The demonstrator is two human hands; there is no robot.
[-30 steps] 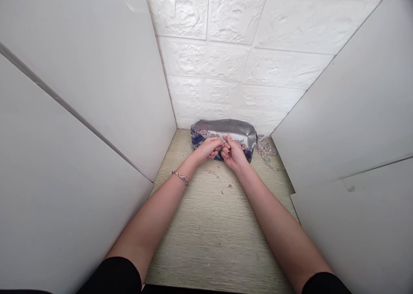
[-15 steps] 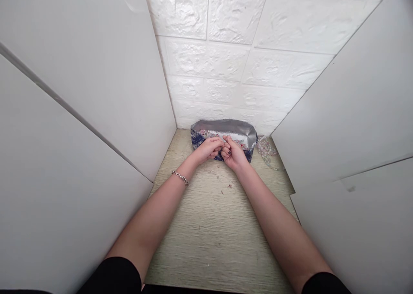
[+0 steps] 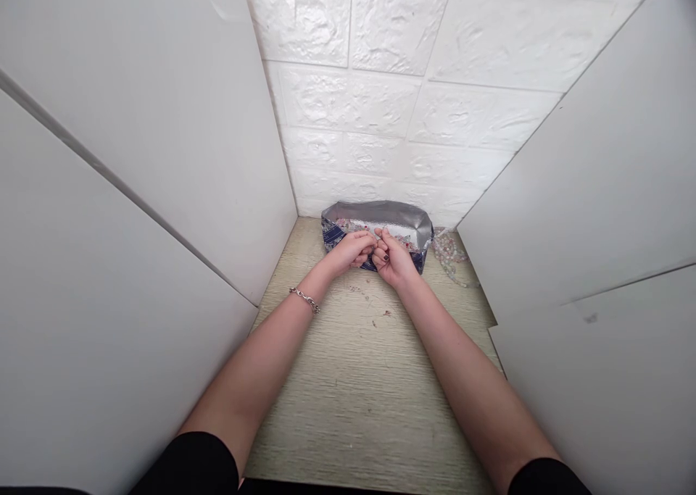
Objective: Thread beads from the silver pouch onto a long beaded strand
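Observation:
My left hand (image 3: pixel 354 251) and my right hand (image 3: pixel 392 257) meet at the fingertips over the front edge of an open bag (image 3: pixel 380 209). The bag is silver inside and dark blue outside, and small pink, red and clear beads (image 3: pixel 348 225) lie in it. Both hands are closed, their fingers curled and pinched together. Whatever they pinch is too small to make out. A silver chain bracelet is round my left wrist.
Strung pale beads (image 3: pixel 450 256) lie right of the bag. A few tiny bits (image 3: pixel 386 313) are scattered on the wooden surface (image 3: pixel 359 386) in front. White panels stand left and right, and a white brick-patterned wall (image 3: pixel 348 104) rises behind.

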